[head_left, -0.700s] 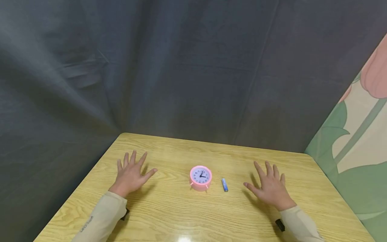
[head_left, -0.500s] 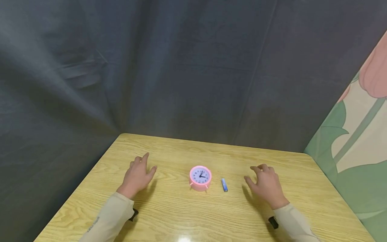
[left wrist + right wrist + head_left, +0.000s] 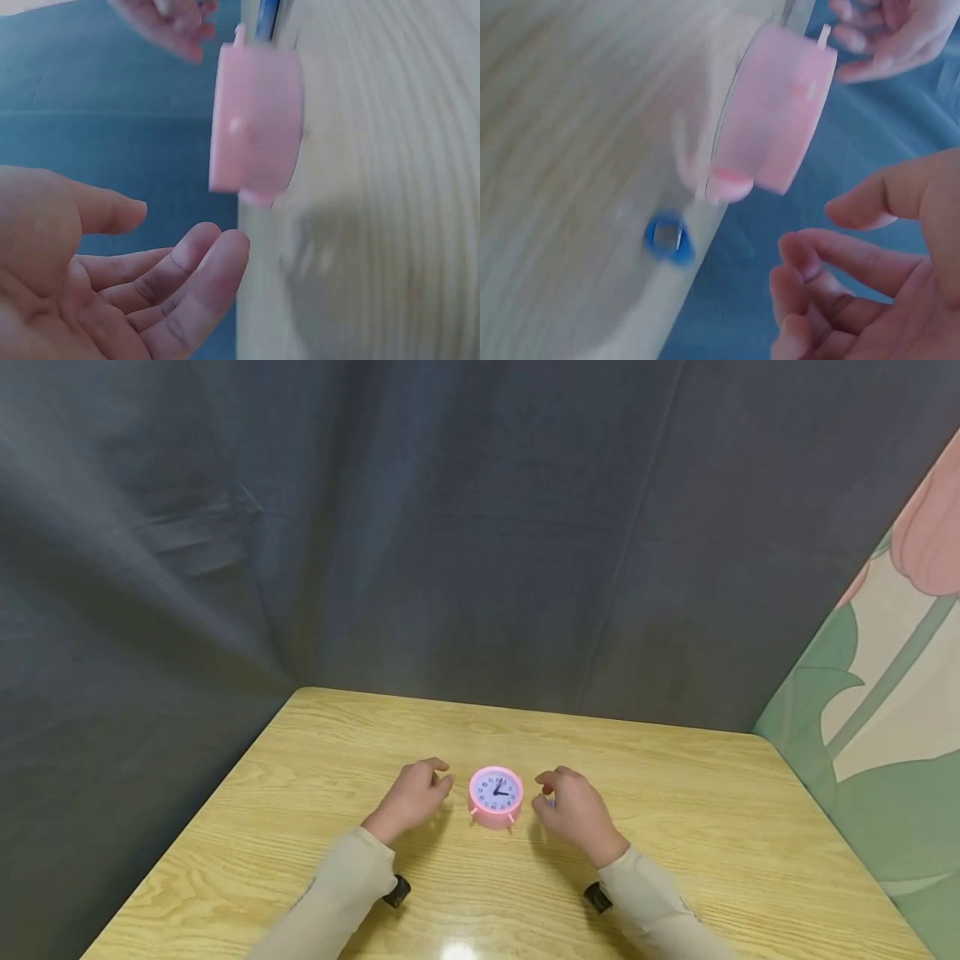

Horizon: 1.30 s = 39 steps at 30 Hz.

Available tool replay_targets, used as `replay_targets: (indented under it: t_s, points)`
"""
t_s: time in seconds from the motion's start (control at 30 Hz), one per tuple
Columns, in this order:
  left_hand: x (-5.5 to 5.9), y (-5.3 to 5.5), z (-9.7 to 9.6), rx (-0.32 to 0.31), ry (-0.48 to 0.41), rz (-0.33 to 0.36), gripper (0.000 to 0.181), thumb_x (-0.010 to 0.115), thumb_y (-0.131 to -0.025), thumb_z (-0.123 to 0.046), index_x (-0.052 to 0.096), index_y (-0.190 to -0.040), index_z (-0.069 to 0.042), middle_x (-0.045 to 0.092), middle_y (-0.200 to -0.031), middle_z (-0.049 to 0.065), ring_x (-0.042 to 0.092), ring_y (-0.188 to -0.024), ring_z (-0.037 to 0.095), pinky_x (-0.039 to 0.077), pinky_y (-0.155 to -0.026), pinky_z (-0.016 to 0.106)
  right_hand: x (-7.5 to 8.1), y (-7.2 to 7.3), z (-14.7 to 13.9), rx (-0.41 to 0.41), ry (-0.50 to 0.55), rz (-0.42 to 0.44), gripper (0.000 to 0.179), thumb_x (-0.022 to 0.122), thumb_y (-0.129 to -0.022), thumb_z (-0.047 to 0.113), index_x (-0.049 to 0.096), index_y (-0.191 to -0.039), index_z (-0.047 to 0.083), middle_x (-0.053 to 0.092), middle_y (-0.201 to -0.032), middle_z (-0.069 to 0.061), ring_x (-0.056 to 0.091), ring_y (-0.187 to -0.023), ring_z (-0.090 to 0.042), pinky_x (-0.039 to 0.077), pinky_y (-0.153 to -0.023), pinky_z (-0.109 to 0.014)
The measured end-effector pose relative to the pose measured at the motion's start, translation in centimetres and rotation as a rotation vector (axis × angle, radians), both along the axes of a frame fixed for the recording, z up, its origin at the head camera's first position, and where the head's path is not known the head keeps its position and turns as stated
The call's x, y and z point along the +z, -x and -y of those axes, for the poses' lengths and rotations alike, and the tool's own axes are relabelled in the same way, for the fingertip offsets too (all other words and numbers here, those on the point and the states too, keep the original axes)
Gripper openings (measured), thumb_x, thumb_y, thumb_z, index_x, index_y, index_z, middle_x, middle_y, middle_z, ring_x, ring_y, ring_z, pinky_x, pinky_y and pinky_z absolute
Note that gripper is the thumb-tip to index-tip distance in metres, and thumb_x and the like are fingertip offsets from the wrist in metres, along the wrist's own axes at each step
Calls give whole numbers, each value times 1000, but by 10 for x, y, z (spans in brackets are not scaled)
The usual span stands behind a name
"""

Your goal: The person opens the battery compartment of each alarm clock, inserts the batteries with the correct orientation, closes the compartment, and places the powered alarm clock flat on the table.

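Note:
A round pink alarm clock (image 3: 495, 795) lies face up on the wooden table, its short legs pointing toward the person. My left hand (image 3: 411, 797) hovers just left of it, fingers loosely bent with a gap to the thumb. On the clock's other side is my right hand (image 3: 573, 808), its fingers bent and holding nothing. A blue battery (image 3: 667, 236) lies on the table beside the clock; in the head view the right hand covers most of it. The left wrist view shows the clock's pink side (image 3: 259, 120) beyond the left fingertips.
The light wooden table (image 3: 480, 885) reaches back to a dark grey curtain (image 3: 465, 543). At the right hangs a panel with a flower pattern (image 3: 892, 760). Each wrist wears a small black device (image 3: 597, 897) below the sleeve.
Both hands have moved inward from the table's sides to either side of the clock. Their spread fingers have bent. The right hand now hides most of the battery; the clock has stayed put.

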<state>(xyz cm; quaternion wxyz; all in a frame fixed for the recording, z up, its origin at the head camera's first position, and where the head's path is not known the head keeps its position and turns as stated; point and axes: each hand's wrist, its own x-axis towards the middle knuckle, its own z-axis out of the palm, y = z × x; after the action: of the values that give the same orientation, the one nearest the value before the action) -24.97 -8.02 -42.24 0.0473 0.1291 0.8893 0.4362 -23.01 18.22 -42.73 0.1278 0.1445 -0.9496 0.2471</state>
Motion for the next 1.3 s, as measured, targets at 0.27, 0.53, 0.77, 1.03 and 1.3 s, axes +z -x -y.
replay_targets:
  t_s: [0.27,0.53,0.77,1.03,1.3]
  points:
    - [-14,1,-23,-27,-98,84,41,50,-103,-11,50,-136,13,63,-74,17,56,-52,15,48,-45,22,-7,-3,22,7,69,91,23,73,-82,6,73,-100,-7,67,-86,-12,54,-68,-15,51,-57,-28]
    - [-21,2,-36,-26,-111,85,37,50,-102,-9,54,-132,12,64,-71,11,54,-50,13,44,-43,19,-11,-1,25,-8,112,125,11,69,-80,2,73,-89,-2,59,-70,-2,47,-57,-13,43,-49,-24]
    - [-23,3,-38,11,-108,63,32,52,-101,-9,60,-126,10,65,-72,7,56,-51,13,46,-43,21,-11,-4,26,-15,122,123,17,72,-80,6,74,-95,-2,62,-75,-3,52,-62,-13,48,-52,-25]
    - [-23,1,-38,31,-192,121,23,51,-101,-6,67,-108,9,66,-75,10,63,-61,19,57,-50,27,-2,-8,28,-40,98,118,42,73,-84,11,66,-122,-4,62,-87,-8,51,-67,-14,45,-52,-23]
    - [-24,0,-37,60,-284,177,25,47,-101,-2,66,-85,6,65,-72,14,63,-58,17,60,-53,29,3,-14,29,40,111,157,66,77,-81,9,52,-141,1,65,-82,-8,51,-63,-12,45,-48,-22]
